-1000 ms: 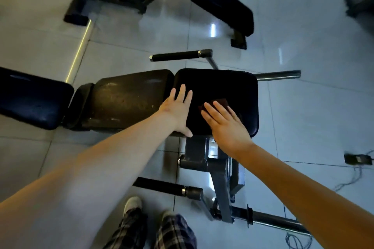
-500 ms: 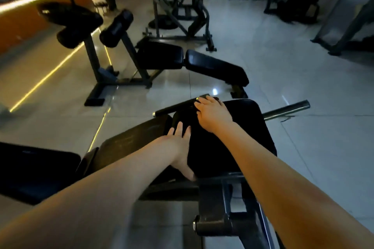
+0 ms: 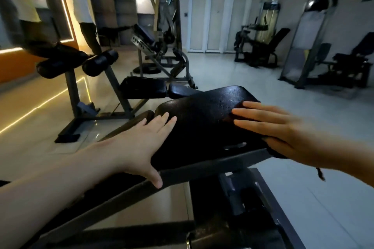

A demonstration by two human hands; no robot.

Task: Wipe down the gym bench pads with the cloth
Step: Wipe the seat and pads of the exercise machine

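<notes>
The black seat pad (image 3: 204, 113) of the gym bench fills the middle of the head view, on a dark steel frame (image 3: 202, 170). My left hand (image 3: 141, 141) lies flat on the pad's left edge with straight fingers and its thumb on the frame bar. My right hand (image 3: 275, 127) presses flat on the pad's right side, fingers straight and pointing left. A dark reddish cloth (image 3: 232, 117) shows only as a small strip under the right fingertips; most of it is hidden by the hand.
Another bench with roller pads (image 3: 99, 62) stands on the tiled floor to the left. Weight machines (image 3: 261, 46) line the back and right wall. A person (image 3: 83, 12) stands at the back left by a lit mirror wall.
The view has tilted up from the floor to the room. My right hand with the cloth slid from the pad's far edge to its right side. My left hand stayed on the left edge.
</notes>
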